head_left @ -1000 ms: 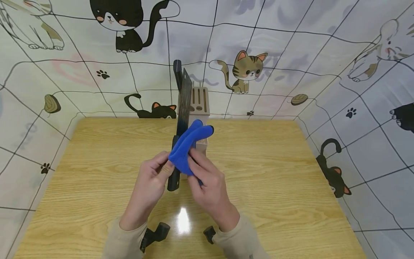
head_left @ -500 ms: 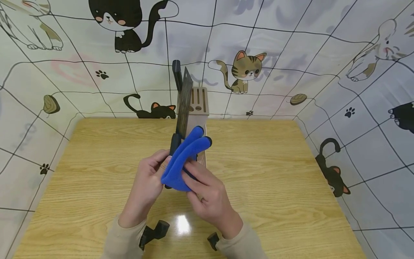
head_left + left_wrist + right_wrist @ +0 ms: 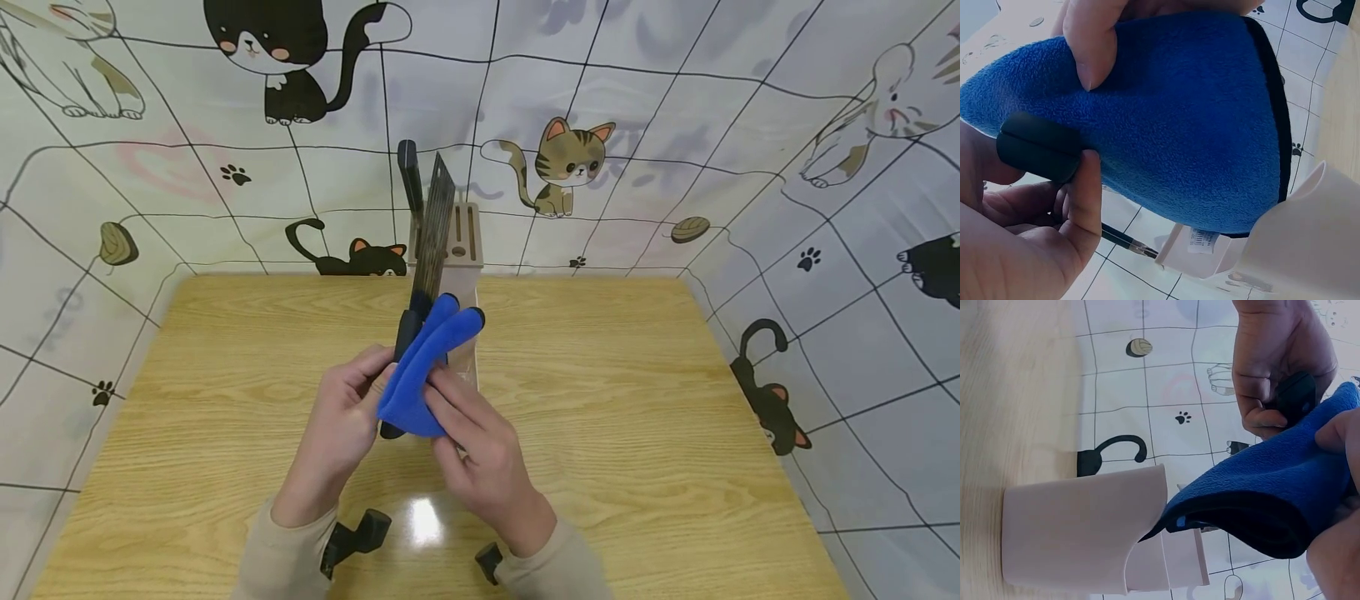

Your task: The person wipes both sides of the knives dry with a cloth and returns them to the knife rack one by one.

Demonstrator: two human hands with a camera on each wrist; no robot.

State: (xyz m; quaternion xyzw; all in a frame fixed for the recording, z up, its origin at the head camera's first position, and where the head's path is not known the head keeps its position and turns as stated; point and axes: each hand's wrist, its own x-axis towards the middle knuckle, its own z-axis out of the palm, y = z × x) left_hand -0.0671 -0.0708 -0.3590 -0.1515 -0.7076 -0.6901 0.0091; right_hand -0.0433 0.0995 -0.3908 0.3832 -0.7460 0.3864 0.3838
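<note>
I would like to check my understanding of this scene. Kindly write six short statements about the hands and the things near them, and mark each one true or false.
1. The left hand grips the knife by its black handle. True.
2. The right hand holds the blue cloth. True.
3. The blue cloth hides the whole knife. False: most of its blade is bare in the head view.
4. The knife block stands upright on the table. True.
5. The blade points toward the person. False: it points away, toward the cat-print wall.
6. The blue cloth is lying on the table. False: it is held above the table.
</note>
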